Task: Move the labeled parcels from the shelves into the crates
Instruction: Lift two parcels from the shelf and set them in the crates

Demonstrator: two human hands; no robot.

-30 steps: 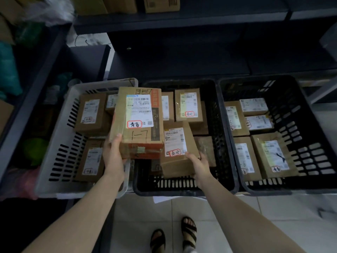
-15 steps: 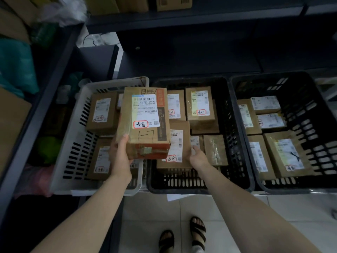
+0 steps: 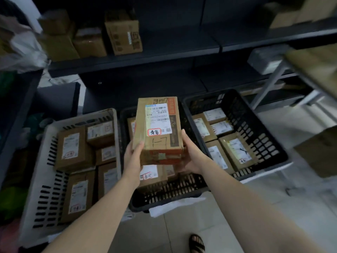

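White crate (image 3: 36,179): far left on the floor, holding several labelled parcels laid flat with labels up.
Shelf (image 3: 164,57): behind the crates. A few cartons (image 3: 124,35) remain on it at upper left, and the rest is dark.
Left hand (image 3: 133,157): grasps the near left corner of the parcel, thumb on top and fingers beneath.
Parcel (image 3: 158,132): a brown carton, label up, bearing a red-ringed handwritten mark. It is held level in the air over the middle crate, apart from the parcels below it.
Middle crate (image 3: 173,190): black, between the other two. It is partly filled, with much of its content hidden behind the held parcel.
Right hand (image 3: 191,152): grasps the parcel's right side, fingers lying along the edge and palm under the near corner.
Right crate (image 3: 255,128): black, at far right, with about five parcels lying flat inside.
Step in hand: judged to be the carry and sort, with one parcel off the shelf and not yet placed.
Next move: match the ringed mark to a crate (the marks on the crated parcels are too blurred to read). Then lower the parcel flat onto a level spot and let go with both hands. Set askew on the stack, it could slide.
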